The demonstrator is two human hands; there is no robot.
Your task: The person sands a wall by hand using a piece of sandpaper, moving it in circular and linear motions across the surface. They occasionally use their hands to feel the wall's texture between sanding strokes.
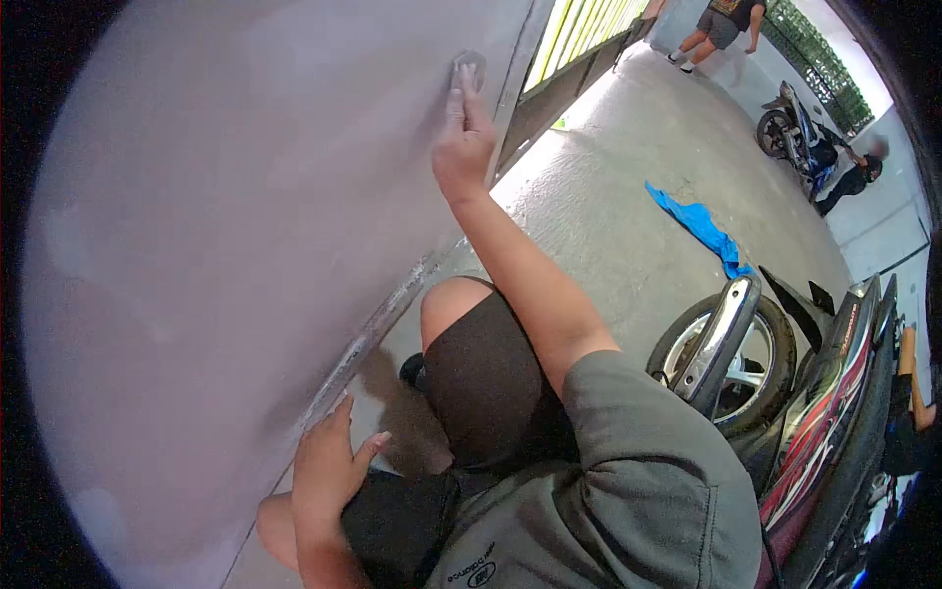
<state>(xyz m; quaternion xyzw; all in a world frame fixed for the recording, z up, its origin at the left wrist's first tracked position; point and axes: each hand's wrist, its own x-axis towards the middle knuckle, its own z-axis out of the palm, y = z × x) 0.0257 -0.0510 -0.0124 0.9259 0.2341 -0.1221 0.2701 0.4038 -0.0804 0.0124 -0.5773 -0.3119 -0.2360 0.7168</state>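
My right hand (465,157) is stretched up along a large pale grey panel (235,236). Its fingers press a small round grey pad (469,69) flat against the panel, close to the panel's edge. What the pad is made of is hard to make out. Lower down, my left hand (334,456) holds nothing. Its thumb and fingers are apart, and the fingertips are by the panel's worn lower edge (363,344), over my knee. Whether they touch that edge I cannot tell. Faint lighter patches show on the panel.
A motorcycle (814,422) stands close on my right, its wheel and exhaust toward me. A blue cloth (699,224) lies on the concrete floor (589,236). Farther off are another motorcycle (800,137), a person (856,182) beside it and a person standing (721,27). A slatted gate (584,34) adjoins the panel.
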